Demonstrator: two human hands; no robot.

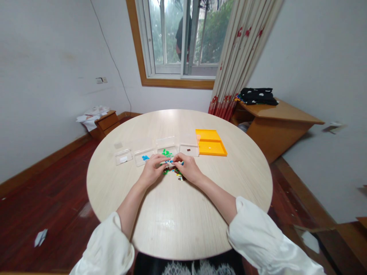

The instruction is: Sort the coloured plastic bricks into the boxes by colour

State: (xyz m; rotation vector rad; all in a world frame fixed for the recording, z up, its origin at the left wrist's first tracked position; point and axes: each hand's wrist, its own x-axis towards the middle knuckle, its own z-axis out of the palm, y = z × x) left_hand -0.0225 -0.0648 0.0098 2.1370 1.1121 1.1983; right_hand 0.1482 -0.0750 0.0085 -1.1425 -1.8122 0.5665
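Observation:
My left hand (153,168) and my right hand (187,167) meet over a pile of small coloured plastic pieces (180,175), which look like toy building bricks. Thumb and fingers are drawn together on both hands; whatever they pinch is too small to make out. Part of the pile is hidden under the hands. Just beyond them, green pieces (166,152) lie in a clear box (164,140). Blue pieces (145,157) are in another clear box (139,163) beside my left hand. Behind my right hand, a third clear box (194,152) holds a dark brown piece (188,150).
A small clear box (117,160) with a white item stands at the left. An open yellow case (222,149) with a tiny white piece lies at the right. All rest on a round wooden table (206,217). A wooden desk (281,118) stands beyond its right edge.

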